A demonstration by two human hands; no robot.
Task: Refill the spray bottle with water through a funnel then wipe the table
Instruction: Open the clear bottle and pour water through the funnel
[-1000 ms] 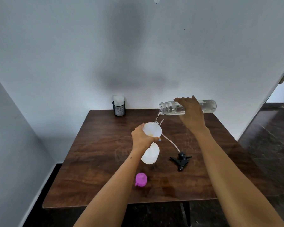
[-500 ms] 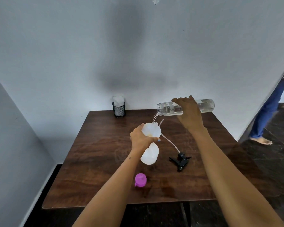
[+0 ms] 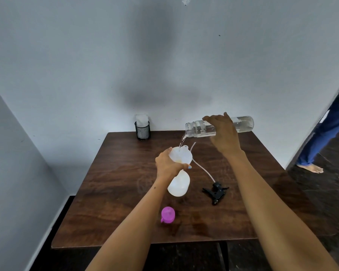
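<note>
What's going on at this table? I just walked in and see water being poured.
A person is refilling a spray bottle. Their right hand tips a clear water bottle nearly level, and a thin stream falls into the white funnel, which the left hand grips at the bottle's neck. The black spray head and a pink cap lie on the table.

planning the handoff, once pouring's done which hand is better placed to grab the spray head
Right, probably. The black spray head lies on the table on the right hand's side; it need only set down the clear bottle. The left hand steadies the funnel and spray bottle.
</note>
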